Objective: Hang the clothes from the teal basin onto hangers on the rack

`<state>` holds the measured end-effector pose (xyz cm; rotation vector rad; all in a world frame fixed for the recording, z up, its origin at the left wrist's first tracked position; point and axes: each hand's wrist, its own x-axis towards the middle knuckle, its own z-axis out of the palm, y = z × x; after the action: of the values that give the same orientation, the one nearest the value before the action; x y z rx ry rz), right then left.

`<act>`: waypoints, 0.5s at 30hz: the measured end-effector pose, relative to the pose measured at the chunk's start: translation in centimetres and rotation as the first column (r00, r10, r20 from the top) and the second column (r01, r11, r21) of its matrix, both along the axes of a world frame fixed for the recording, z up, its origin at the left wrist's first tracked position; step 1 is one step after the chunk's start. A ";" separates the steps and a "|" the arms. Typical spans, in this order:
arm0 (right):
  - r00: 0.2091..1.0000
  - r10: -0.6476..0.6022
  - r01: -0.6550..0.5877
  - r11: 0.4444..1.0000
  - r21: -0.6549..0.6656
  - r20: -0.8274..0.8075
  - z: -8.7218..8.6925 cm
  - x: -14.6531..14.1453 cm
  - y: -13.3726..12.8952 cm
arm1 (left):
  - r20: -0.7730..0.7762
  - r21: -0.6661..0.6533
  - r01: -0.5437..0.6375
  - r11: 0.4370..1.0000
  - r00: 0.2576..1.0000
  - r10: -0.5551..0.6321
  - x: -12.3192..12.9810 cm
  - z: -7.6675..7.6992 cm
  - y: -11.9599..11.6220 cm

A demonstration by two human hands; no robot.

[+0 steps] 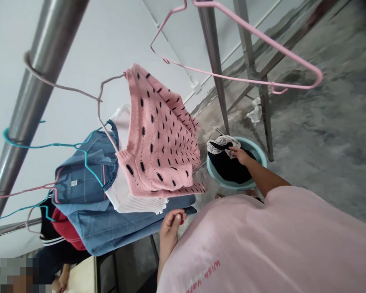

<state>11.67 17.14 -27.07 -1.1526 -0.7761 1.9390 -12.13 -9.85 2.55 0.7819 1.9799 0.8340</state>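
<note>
My right hand (240,156) reaches into a light blue basin (260,152), its fingers pinching a black cloth with white lace trim (221,142). More black cloth (232,169) lies in the basin. My left hand (171,228) is curled closed below the hanging clothes, with a small bit of red at its fingertips that I cannot make out. Near it, a pink knit top with black dashes (161,138) hangs on a brownish hanger, beside a white garment (120,193) and a blue shirt (91,215).
A metal rail (42,69) holds several hangers along the left. An unused pink hanger (232,77) hangs at the top, near metal frame legs (215,61). Red and black clothes hang farther down the rail. Part of another person (64,276) shows at the bottom left.
</note>
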 end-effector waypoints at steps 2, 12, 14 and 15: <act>0.998 -0.030 0.030 1.000 0.006 -0.060 1.3 0.6 -0.2 | 0.059 0.017 0.102 0.995 0.993 -0.103 -0.3 0.3 1.3; 0.868 -0.024 0.221 0.913 0.343 -0.495 21.6 1.8 -3.0 | 0.081 0.521 0.689 0.503 0.547 -0.833 1.8 0.8 11.2; 0.815 0.100 0.226 0.853 0.471 -0.571 25.6 1.6 -5.0 | 0.023 0.608 0.620 0.496 0.611 -0.791 3.0 0.7 13.3; 0.788 0.186 0.208 0.817 0.538 -0.587 27.2 1.4 -6.2 | -0.001 0.632 0.589 0.504 0.651 -0.759 3.6 0.7 14.1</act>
<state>13.05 10.93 0.14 -0.1085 -0.8838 1.7119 -8.57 4.23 3.26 1.5875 0.9494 0.9783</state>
